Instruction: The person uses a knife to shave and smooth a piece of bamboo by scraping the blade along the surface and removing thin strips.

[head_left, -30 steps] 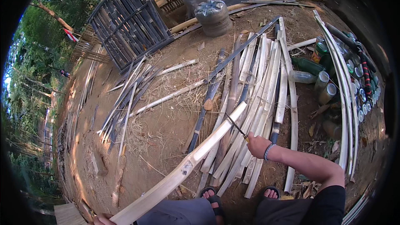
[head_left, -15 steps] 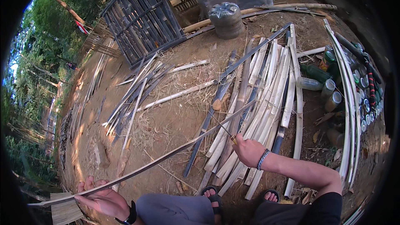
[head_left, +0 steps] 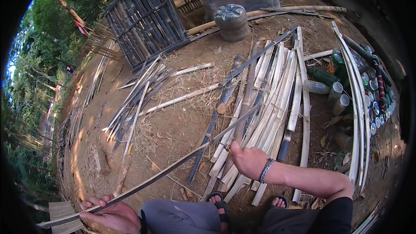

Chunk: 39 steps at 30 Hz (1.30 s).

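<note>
A long, narrow bamboo strip, dark on one face, runs slanting from the lower left up to the middle. My left hand holds it near its lower end, thumb on the near side and fingers curled on the far side. My right hand is closed around the yellowish handle of a knife, just below the strip's upper part. Most of the handle is hidden in my fist, and the blade is hard to make out. Under the strip's far end lies a pile of split bamboo slats.
More slats and curly shavings lie on the dirt ahead. A bamboo gate panel leans behind them, beside a large plastic bottle. Glass bottles and long pale strips are at right. A wood block lies at left.
My right hand has moved left and slightly down along the strip with the knife. My left hand still holds the lower end, and the knife's blade shows less clearly.
</note>
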Each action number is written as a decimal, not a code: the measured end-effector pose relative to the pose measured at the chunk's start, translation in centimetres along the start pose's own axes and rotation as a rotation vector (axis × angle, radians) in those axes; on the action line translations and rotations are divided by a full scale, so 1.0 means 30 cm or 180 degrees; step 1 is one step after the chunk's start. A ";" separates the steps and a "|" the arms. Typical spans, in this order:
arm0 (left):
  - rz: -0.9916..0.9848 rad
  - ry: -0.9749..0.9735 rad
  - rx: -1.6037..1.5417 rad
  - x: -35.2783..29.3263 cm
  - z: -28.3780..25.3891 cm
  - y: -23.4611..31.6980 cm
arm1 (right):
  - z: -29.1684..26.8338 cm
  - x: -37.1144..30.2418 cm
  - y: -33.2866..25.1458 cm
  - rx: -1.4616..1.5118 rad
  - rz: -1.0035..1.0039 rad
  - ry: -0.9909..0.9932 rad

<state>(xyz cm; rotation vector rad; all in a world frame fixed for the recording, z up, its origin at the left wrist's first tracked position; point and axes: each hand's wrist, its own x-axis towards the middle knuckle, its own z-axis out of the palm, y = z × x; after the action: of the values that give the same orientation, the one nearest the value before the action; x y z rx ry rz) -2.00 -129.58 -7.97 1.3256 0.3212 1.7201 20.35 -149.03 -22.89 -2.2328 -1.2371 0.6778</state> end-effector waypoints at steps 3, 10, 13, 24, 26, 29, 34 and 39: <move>0.0029 -0.0389 -0.0107 -0.015 -0.018 0.013 | 0.060 0.042 0.150 -0.0004 0.0387 0.0235; 0.0186 -0.0130 0.0170 -0.026 -0.012 0.019 | 0.047 0.003 0.058 -0.0018 0.0078 0.0137; 0.0170 0.0082 0.0155 -0.013 -0.010 0.004 | 0.089 0.036 0.220 -0.0036 0.0538 0.0299; 0.0298 -0.0442 -0.0001 -0.030 -0.028 0.040 | 0.023 -0.002 0.119 0.0094 0.0344 0.0036; 0.0243 -0.0442 -0.0032 -0.032 -0.038 0.046 | 0.021 -0.040 -0.012 0.0269 -0.0175 -0.0074; 0.0181 -0.0131 -0.0092 -0.039 0.019 0.041 | 0.014 -0.006 0.080 0.0053 0.0075 0.0076; 0.0036 0.0112 -0.0241 -0.053 0.055 0.060 | 0.100 0.032 0.250 0.0156 0.0522 0.0134; 0.0129 0.0209 0.0085 -0.026 0.054 0.044 | 0.024 -0.005 0.076 0.0319 0.0147 -0.0087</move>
<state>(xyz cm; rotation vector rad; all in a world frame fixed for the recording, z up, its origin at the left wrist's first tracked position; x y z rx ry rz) -1.24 -131.39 -6.96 1.3045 0.3582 1.8017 21.23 -150.10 -24.83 -2.1822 -1.1421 0.7733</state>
